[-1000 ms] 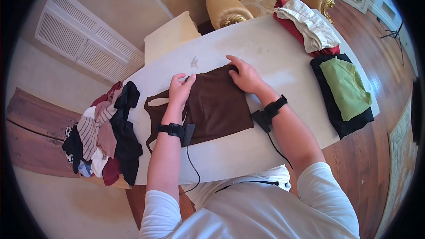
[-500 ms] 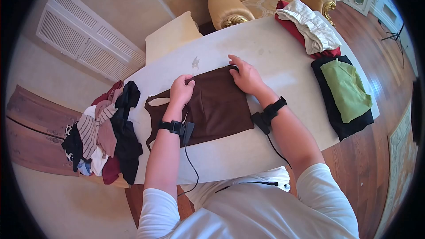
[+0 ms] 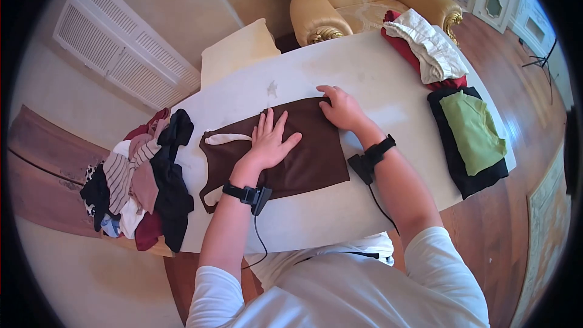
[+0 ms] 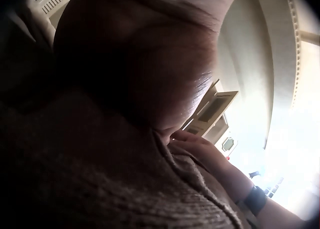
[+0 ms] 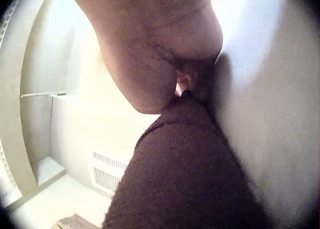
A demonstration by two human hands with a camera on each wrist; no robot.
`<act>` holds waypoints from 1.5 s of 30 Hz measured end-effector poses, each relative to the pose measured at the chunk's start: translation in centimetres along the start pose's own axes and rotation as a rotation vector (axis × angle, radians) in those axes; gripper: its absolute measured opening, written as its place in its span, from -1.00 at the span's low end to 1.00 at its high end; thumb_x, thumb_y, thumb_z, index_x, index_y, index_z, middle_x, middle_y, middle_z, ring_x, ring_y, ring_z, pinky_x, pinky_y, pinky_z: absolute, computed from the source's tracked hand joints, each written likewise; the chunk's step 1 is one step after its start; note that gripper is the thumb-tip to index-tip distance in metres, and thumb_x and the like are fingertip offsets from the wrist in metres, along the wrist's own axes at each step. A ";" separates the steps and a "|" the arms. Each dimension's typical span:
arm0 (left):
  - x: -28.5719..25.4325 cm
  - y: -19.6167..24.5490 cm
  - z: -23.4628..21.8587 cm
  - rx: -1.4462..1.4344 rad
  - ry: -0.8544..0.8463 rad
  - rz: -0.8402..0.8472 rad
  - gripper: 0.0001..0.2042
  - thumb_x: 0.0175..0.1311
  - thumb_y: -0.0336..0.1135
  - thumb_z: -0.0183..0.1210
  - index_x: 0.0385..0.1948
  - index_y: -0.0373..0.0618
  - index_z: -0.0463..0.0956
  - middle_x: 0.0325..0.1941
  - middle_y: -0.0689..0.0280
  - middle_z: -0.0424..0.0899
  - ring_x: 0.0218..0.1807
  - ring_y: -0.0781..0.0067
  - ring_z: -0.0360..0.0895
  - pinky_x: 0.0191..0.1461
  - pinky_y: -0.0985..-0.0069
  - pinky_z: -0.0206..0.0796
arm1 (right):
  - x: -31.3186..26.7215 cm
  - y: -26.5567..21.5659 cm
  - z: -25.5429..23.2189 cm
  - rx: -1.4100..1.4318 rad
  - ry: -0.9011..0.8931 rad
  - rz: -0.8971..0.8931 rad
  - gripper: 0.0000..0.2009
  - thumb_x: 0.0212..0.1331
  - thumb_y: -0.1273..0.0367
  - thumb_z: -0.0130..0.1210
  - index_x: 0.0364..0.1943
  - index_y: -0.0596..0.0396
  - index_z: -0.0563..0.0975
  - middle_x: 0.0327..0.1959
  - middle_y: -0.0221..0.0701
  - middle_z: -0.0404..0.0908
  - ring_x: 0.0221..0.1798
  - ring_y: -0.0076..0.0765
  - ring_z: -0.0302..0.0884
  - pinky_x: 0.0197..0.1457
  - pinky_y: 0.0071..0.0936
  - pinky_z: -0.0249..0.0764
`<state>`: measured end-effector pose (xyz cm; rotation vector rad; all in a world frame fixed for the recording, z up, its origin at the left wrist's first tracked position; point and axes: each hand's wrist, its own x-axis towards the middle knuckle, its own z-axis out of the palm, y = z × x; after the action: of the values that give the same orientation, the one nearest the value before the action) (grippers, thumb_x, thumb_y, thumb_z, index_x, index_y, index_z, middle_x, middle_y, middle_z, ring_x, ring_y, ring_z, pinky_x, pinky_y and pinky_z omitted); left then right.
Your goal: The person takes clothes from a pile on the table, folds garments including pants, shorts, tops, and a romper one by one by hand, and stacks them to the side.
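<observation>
A brown tank top (image 3: 316,158) lies spread on the white table (image 3: 303,222), its straps toward the left and its straight hem at the right. My left hand (image 3: 269,144) rests flat on its upper middle with the fingers spread. At the far right corner of the hem, my right hand (image 3: 344,111) pinches the cloth between thumb and fingers. The right wrist view shows the brown fabric (image 5: 180,174) running up into that hand. Close up in the left wrist view, the ribbed cloth (image 4: 150,199) is dark beneath my palm.
At the left end is a loose heap of clothes (image 3: 143,191). On the right lie a light green garment (image 3: 475,127) over a black folded one (image 3: 464,179), and white cloth (image 3: 425,42) over red. A gold armchair (image 3: 364,12) stands beyond the table.
My left hand has gone from gripping the top's far edge to lying flat on the cloth with fingers spread. The right hand stays at the hem corner.
</observation>
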<state>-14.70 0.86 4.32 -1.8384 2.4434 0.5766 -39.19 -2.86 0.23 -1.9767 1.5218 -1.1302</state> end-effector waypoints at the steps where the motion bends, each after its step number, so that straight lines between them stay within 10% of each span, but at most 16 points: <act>1: -0.1 0.1 0.1 0.011 -0.007 -0.002 -0.10 0.40 0.44 -0.09 0.63 0.14 -0.14 0.72 -0.02 -0.40 0.72 -0.06 -0.50 0.67 -0.06 -0.49 | 0.5 0.1 -0.3 -0.002 -0.001 -0.005 -0.63 0.25 0.37 0.15 0.15 0.07 0.57 -0.02 -0.07 0.70 0.09 0.06 0.65 0.20 -0.15 0.54; 7: -0.5 0.0 0.4 -0.016 0.020 -0.001 -0.09 0.39 0.43 -0.05 0.63 0.13 -0.14 0.72 -0.02 -0.39 0.73 -0.03 -0.50 0.68 -0.04 -0.53 | 2.9 0.9 -1.6 0.100 -0.299 0.053 -0.76 0.12 0.38 0.19 -0.14 0.14 0.67 -0.16 -0.13 0.73 -0.06 0.06 0.68 0.14 -0.19 0.56; 15: -0.8 -0.3 0.8 -0.062 0.082 0.036 -0.11 0.39 0.35 0.04 0.62 0.10 -0.10 0.72 -0.04 -0.32 0.73 -0.02 -0.46 0.68 0.02 -0.56 | 3.4 0.7 -3.4 0.491 -0.436 0.294 -0.70 0.25 0.33 0.28 0.01 0.04 0.51 -0.24 -0.46 0.55 -0.24 -0.53 0.53 -0.28 -0.51 0.55; 31: -0.9 0.0 0.8 -0.062 0.089 0.031 -0.08 0.37 0.38 0.03 0.62 0.06 -0.09 0.71 -0.08 -0.30 0.72 -0.06 -0.46 0.68 -0.02 -0.54 | 3.7 1.7 -1.4 0.278 -0.185 0.118 -0.61 0.01 0.55 0.32 -0.01 0.12 0.53 -0.25 -0.38 0.59 -0.21 -0.38 0.57 -0.09 -0.38 0.54; 36: -0.6 -0.5 1.2 -0.076 0.120 0.042 -0.03 0.34 0.44 0.01 0.62 0.01 -0.10 0.71 -0.09 -0.31 0.72 -0.06 -0.46 0.67 -0.07 -0.52 | 3.5 1.3 -1.2 0.022 0.038 0.049 -0.66 0.04 0.49 0.25 -0.03 0.09 0.53 -0.14 -0.17 0.63 -0.07 0.02 0.64 -0.01 -0.18 0.59; 39: -1.0 -1.2 1.8 -0.126 0.226 0.059 -0.10 0.37 0.32 0.10 0.59 -0.03 0.00 0.68 -0.12 -0.16 0.71 -0.11 -0.31 0.68 -0.02 -0.37 | 3.9 0.6 -2.2 0.026 0.076 0.016 -0.70 0.06 0.45 0.27 -0.08 0.10 0.55 -0.22 -0.18 0.66 -0.13 -0.01 0.66 -0.04 -0.18 0.59; 41: -1.3 -2.6 2.0 -0.395 0.587 0.193 -0.23 0.38 0.12 0.22 0.49 -0.11 0.19 0.57 -0.15 0.15 0.63 -0.15 0.01 0.63 0.06 -0.11 | 3.9 -2.2 -4.2 0.041 -0.043 -0.027 -0.74 0.06 0.43 0.28 -0.14 0.11 0.57 -0.28 -0.20 0.67 -0.17 -0.03 0.67 -0.08 -0.18 0.58; 42: -2.4 -2.3 1.4 -0.392 0.762 0.205 -0.45 0.41 -0.18 0.28 0.35 -0.23 0.36 0.32 -0.01 0.49 0.37 0.15 0.44 0.45 0.29 0.26 | 3.4 -4.0 -5.3 0.062 -0.150 -0.050 -0.78 0.06 0.41 0.29 -0.20 0.13 0.58 -0.34 -0.21 0.68 -0.21 -0.04 0.67 -0.11 -0.18 0.58; 45: -5.9 -2.9 1.6 -0.856 0.735 -0.026 -0.69 0.40 -0.29 0.29 0.06 -0.21 0.55 -0.10 0.21 0.72 -0.15 0.49 0.64 -0.03 0.51 0.50 | 1.5 -9.8 -7.1 0.105 -0.433 -0.186 -0.82 0.06 0.39 0.32 -0.30 0.15 0.59 -0.42 -0.24 0.68 -0.27 -0.06 0.68 -0.16 -0.17 0.56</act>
<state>-10.52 6.17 3.49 -2.7965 2.8291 1.2983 -38.75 0.11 12.06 -2.1470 1.0555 -0.7603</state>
